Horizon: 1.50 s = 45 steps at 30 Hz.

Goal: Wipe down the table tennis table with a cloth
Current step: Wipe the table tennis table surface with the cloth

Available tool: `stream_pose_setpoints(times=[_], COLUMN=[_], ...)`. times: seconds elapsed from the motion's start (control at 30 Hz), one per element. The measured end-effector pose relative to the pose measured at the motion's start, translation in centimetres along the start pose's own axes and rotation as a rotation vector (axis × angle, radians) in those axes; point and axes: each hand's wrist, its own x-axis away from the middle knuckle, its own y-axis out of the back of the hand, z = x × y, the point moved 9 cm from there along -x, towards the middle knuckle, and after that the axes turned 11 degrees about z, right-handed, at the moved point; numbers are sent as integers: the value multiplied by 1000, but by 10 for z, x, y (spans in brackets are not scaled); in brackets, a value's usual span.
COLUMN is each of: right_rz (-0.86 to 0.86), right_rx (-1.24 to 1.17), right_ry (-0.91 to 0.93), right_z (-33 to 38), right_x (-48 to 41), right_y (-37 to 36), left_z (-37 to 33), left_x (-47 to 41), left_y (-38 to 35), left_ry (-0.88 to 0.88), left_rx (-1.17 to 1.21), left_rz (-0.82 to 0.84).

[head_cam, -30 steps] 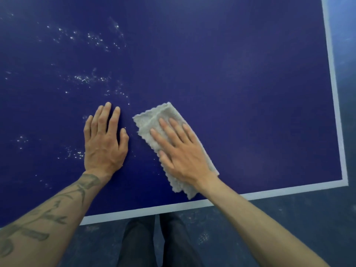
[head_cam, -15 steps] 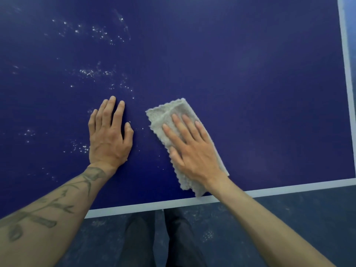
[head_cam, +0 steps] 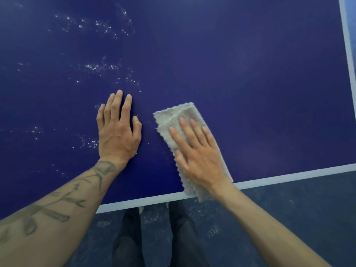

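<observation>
I counted one table tennis table [head_cam: 250, 74], one folded cloth [head_cam: 180, 114], two hands, my left hand [head_cam: 117, 135] and right hand [head_cam: 200, 160], and two trouser legs [head_cam: 127, 239].

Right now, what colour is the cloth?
Light grey; the cloth shows best in the head view.

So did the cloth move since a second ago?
The right hand, flat on the cloth, slid it toward the person and slightly right; its near end now overlaps the white edge line. Nothing grabbed or let go. The left hand stayed flat on the table, white specks still there.
</observation>
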Motion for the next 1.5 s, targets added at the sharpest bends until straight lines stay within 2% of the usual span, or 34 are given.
stream_pose_setpoints(times=[0.13,0.2,0.27,0.33,0.43,0.5,0.6,0.67,0.73,0.8,0.9,0.97,1.0,1.1,1.2,1.27,1.4,1.47,1.5], right_rz=[-38,-78,-71,-30,16,15,-26,-66,-103,-114,-56,-37,-33,-63,-117,-125,-57,-46,-44], right_rx=[-56,-116,-117,-63,-11,-18,-95,-152,-171,-152,-97,-63,-60,-122,-179,-196,-98,-73,-71], right_ry=[-333,-447,-386,-219,-85,-161,-408,-533,-582,-503,-204,-107,-139,-407,-526,-463,-135,-105,-164], right_z=[-66,-57,-18,24,25,-16,-79,-82,-54,0,84,87,72,20,30,70,159,145,125], right_x=[15,3,-10,-7,26,44,53,38,12,-14,-24,-12,-7,-6,-39,-66,-67,-53,-47], right_y=[10,14,11,1,-10,-8,2,10,12,11,0,-6,-6,0,10,10,-8,-11,-9], left_z=[1,1,2,3,5,7,19,32,46,61,82,96,104,126,141,145,147,147,148], left_x=[2,2,2,2,1,1,5,6,6,5,3,2,2,0,-2,-2,-2,-2,-3], left_y=[-1,-1,-1,-1,-1,2,7,10,13,18,26,32,35,42,42,39,39,40,41], left_ry=[-7,-16,-18,-27,-53,-81,-112,-117,-107,-93,-82,-78,-76,-68,-70,-70,-66,-66,-65], left_rx=[6,6,14,26,70,99,84,62,42,21,-9,-22,-27,-55,-66,-56,-22,-11,-4], left_rz=[3,7,7,-1,11,27,34,31,26,12,17,24,26,23,29,29,14,11,11])
